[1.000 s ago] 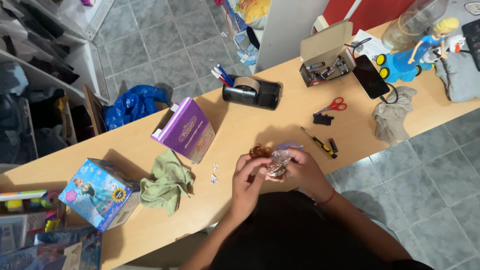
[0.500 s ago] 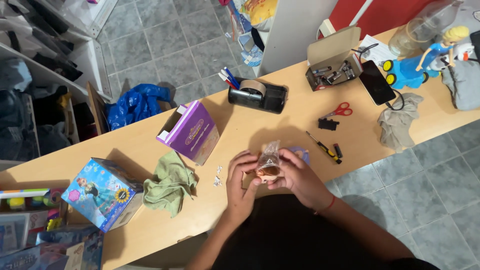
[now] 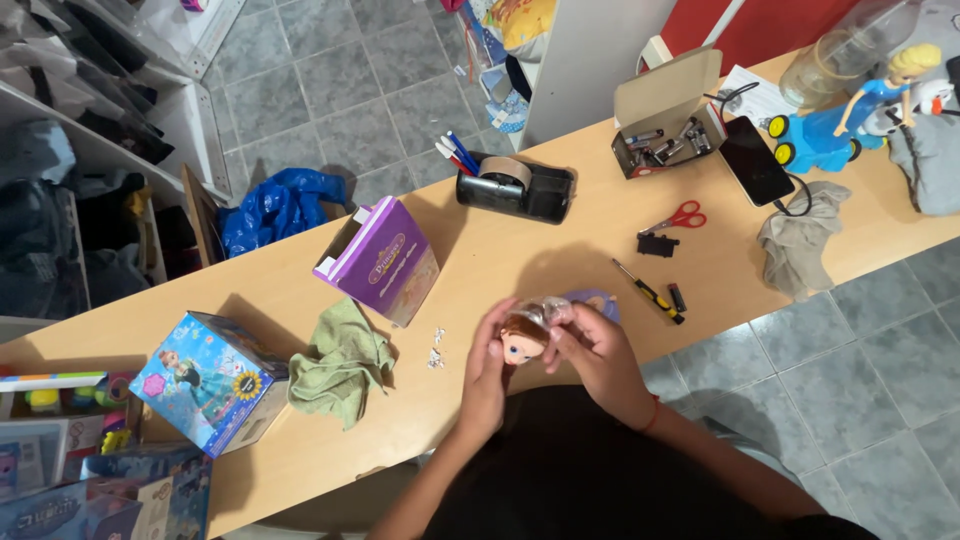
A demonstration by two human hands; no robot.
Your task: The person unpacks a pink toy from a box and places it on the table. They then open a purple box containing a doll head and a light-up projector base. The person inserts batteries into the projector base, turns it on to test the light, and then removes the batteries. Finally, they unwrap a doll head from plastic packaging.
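Observation:
A small doll (image 3: 525, 334) with brown hair and a painted face, wrapped in clear plastic, is held over the near edge of the wooden table (image 3: 520, 250). My left hand (image 3: 487, 372) grips it from the left side. My right hand (image 3: 598, 355) closes on it from the right, fingers on the plastic. A bit of lilac shows behind the right fingers. Some small silver scraps (image 3: 437, 349) lie on the table just left of my hands.
An open purple box (image 3: 382, 260), a green cloth (image 3: 341, 363) and a blue picture box (image 3: 205, 382) lie to the left. Beyond are a black tape dispenser (image 3: 520, 187), red scissors (image 3: 676, 218), a screwdriver (image 3: 648, 291), a phone (image 3: 755, 160), a grey cloth (image 3: 800, 240) and a blue doll on a wheeled toy (image 3: 850, 105).
The wrapped doll has been turned in my hands, so its face now shows toward the camera. Both hands stay at the table's near edge.

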